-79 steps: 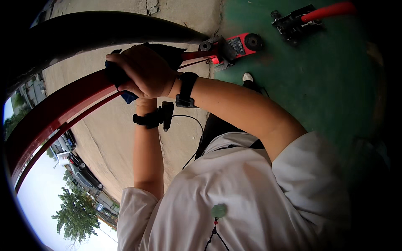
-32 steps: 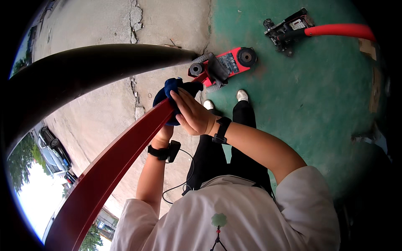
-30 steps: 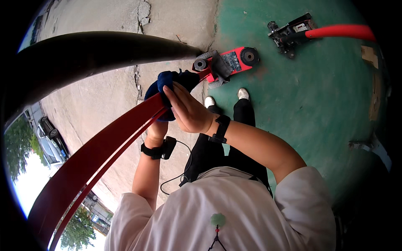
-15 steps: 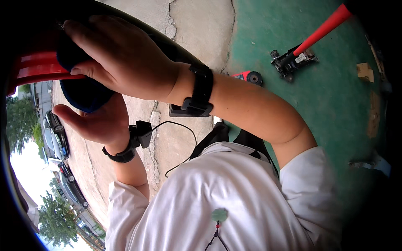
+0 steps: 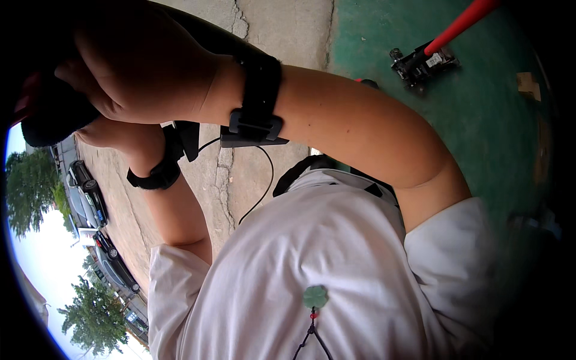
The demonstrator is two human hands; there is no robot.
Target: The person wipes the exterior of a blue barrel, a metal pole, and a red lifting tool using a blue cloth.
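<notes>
A thick, fuzzy dark blue cloth (image 5: 57,123) hangs at the upper left, against a dark, shiny curved body with a red glossy part (image 5: 25,99). My right hand (image 5: 141,75) is closed on this cloth from above, its thumb bent against it and its fingertips lost in shadow. Just below, my left hand (image 5: 111,133) meets the cloth's lower side; the cloth and my right hand hide its fingers. Both wrists wear black straps with small box-like devices, and a thin black cable (image 5: 273,174) runs down from them.
A floor jack (image 5: 423,63) with a long red handle stands on the green floor at the upper right. Cracked concrete (image 5: 282,36) lies beside it. Parked cars (image 5: 90,189) and trees show at the left. A brown cardboard piece (image 5: 528,86) lies far right.
Both hands have moved up and left with the cloth. My left hand, earlier palm-up with its thumb stretched out, is now mostly behind the cloth and my right hand.
</notes>
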